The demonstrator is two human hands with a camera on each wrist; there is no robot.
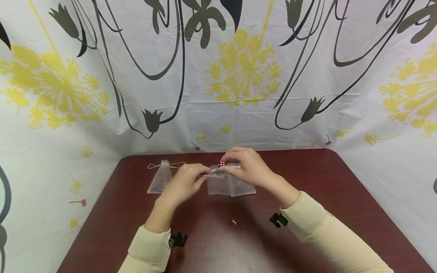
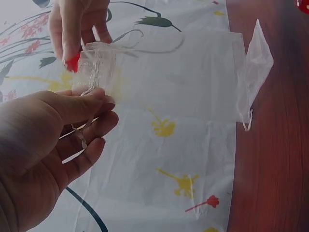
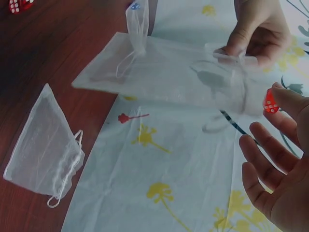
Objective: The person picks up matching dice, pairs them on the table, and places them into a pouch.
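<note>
My left hand (image 1: 186, 180) pinches the gathered mouth of a sheer white drawstring pouch (image 2: 178, 77), which hangs down from the fingers. In my right hand (image 1: 250, 167) a red die with white dots (image 3: 271, 100) is held between thumb and forefinger, right at the pouch's mouth; the other fingers are loosely bent. The left wrist view shows a red part of that die (image 2: 72, 63) beside the pouch opening. Another red die (image 1: 233, 223) lies on the table nearer to me.
A second sheer pouch (image 1: 160, 180) with blue dice in it lies at the left of the dark red table (image 1: 205, 242). Another sheer pouch (image 3: 43, 145) lies flat, its cord loose, behind the held one. A patterned cloth (image 1: 191, 91) hangs along the table's back edge.
</note>
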